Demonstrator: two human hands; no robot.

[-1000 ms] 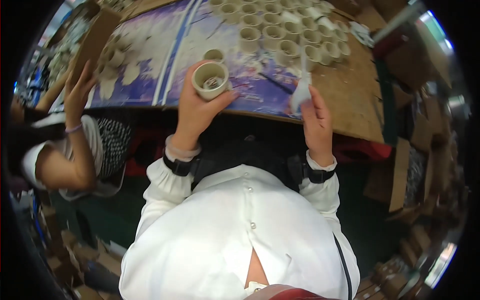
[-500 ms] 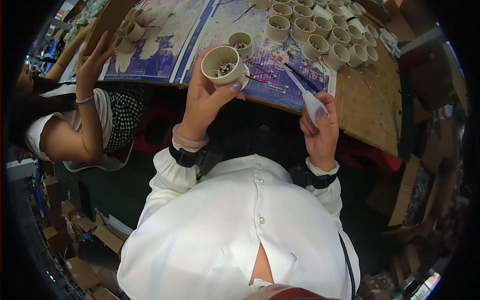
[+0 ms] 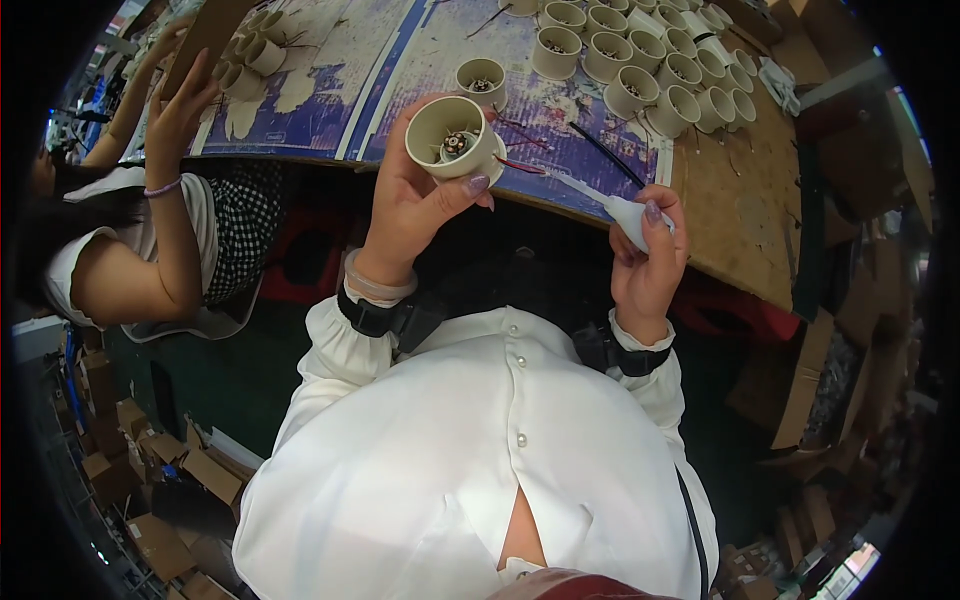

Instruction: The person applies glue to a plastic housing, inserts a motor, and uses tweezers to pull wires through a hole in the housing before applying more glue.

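Observation:
My left hand [image 3: 415, 215] is wrapped round a cream cup-shaped housing [image 3: 478, 168], its open mouth tilted toward me. Inside sits a small metal part with a round face [image 3: 457, 144]. Red and dark wires [image 3: 522, 167] stick out from the housing's right side. Between thumb and fingers, my right hand [image 3: 648, 255] grips a white squeeze bottle [image 3: 628, 216] with a long thin nozzle [image 3: 578, 187]. The nozzle points left, its tip close to the wire ends; whether they touch I cannot tell.
Another cream housing [image 3: 481, 82] stands just beyond my left hand. Many more housings [image 3: 632, 92] crowd the table's far right, with thin wires trailing. A black rod [image 3: 607, 154] lies by the bottle. At left, a person [image 3: 150, 240] holds a cardboard piece [image 3: 205, 40].
The bottle has swung so its nozzle points further left, toward the wires. My left hand has turned the housing slightly. At left, the person's hand and cardboard have shifted a little.

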